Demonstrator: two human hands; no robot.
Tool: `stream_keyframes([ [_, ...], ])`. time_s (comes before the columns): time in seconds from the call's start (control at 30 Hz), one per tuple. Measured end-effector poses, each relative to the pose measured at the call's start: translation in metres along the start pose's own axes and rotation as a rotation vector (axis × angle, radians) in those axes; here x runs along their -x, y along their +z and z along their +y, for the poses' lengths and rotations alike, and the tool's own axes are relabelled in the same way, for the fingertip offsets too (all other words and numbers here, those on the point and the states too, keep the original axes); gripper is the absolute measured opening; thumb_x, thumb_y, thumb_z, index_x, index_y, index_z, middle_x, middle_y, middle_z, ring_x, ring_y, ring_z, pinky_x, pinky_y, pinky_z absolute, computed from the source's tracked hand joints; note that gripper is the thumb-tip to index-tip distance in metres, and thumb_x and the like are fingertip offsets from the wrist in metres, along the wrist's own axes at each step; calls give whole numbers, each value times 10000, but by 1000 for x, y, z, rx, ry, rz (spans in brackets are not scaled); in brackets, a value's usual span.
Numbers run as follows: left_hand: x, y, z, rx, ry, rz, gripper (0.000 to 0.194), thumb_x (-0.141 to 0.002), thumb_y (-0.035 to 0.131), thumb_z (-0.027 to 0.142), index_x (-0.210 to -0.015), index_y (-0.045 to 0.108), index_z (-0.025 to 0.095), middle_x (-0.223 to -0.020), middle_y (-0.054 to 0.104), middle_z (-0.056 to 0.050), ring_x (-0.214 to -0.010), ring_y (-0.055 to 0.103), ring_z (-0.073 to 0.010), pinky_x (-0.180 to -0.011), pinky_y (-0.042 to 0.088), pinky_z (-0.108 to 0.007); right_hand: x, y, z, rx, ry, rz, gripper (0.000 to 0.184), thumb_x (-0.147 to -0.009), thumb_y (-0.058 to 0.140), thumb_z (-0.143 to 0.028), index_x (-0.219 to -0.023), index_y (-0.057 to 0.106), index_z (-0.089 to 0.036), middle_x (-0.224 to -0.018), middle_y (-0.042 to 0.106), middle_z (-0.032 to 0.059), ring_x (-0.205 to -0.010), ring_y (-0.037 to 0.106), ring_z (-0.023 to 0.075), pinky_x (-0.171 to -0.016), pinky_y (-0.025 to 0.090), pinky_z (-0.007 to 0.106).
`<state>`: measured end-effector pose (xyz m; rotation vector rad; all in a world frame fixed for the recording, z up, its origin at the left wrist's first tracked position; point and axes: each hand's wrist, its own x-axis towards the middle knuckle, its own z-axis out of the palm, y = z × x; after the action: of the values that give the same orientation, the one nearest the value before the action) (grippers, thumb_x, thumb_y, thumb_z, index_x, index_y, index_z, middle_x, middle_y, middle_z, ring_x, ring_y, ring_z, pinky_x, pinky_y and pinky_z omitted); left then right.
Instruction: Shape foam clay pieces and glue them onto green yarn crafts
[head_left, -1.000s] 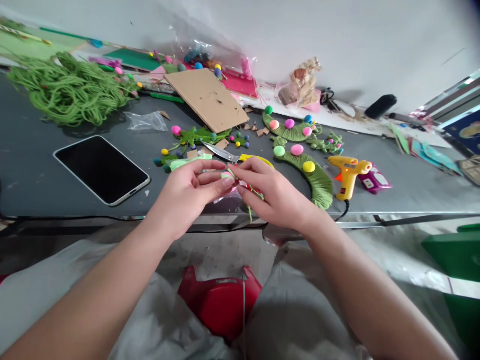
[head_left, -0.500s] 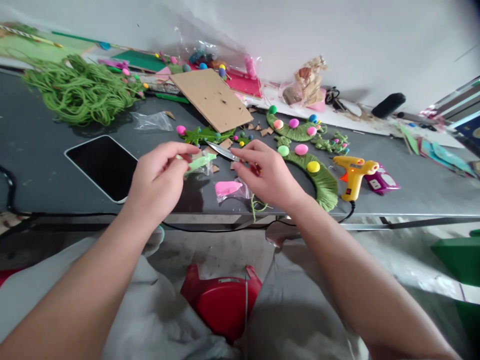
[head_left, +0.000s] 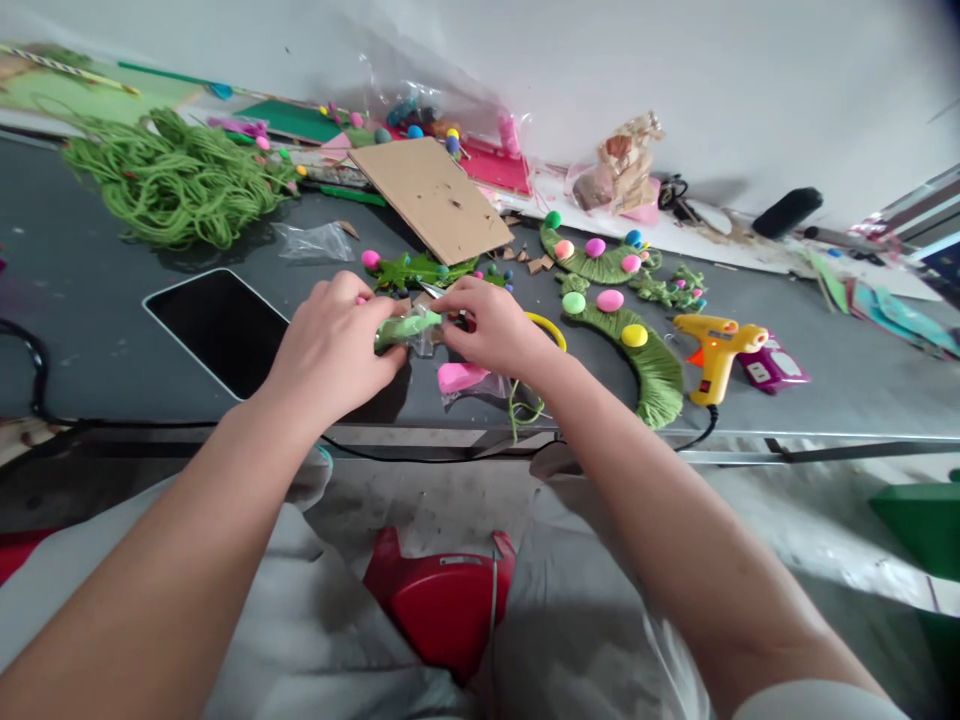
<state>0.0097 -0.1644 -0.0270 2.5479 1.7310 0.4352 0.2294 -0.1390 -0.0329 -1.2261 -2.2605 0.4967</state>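
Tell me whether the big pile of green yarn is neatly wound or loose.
Loose: the green yarn lies heaped, its strands looping and crossing in all directions.

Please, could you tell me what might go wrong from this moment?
The left hand grips the light green packet close to the scissors; a blade shows beside the right hand and might nick it.
The pink packet lies near the front edge of the table and could perhaps be brushed off.
The cord of the glue gun runs over that edge; if it catches, the glue gun might fall.
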Motion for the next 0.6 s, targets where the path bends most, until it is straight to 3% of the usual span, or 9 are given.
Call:
stream_keyframes([
  [0.17,4,1,1,-15,-12,26,398,-901,638,390,-1206,790,184,-1144,610,-169,-1090,642,-400,-963,565,-519,5,-2,-3,-59,7,5,140,-915,698,-269,-945,787,-165,-947,688,56,-832,584,174,-786,454,304],
  [0.37,6,0,5,-63,-70,19,338,-947,571,395,-1091,802,196,-1143,638,-173,-1058,656,-413,-898,566,-545,4,-3,1,-110,101,129,122,-965,649,-227,-892,728,-168,-911,704,42,-776,563,152,-770,442,301],
  [0.5,7,-4,5,16,-113,59,506,-895,626,356,-1350,702,150,-1212,624,-215,-1145,627,-472,-980,543,-624,9,-19,11,-176,198,301,163,-979,659,-283,-887,717,-161,-848,696,26,-701,522,136,-713,429,308],
  [0.6,14,-7,15,290,-110,109,750,-829,666,271,-1552,521,135,-1292,616,-203,-1236,606,-445,-1047,535,-595,21,-30,11,-224,148,288,162,-971,686,-283,-900,746,-150,-841,694,20,-698,519,126,-696,429,299],
])
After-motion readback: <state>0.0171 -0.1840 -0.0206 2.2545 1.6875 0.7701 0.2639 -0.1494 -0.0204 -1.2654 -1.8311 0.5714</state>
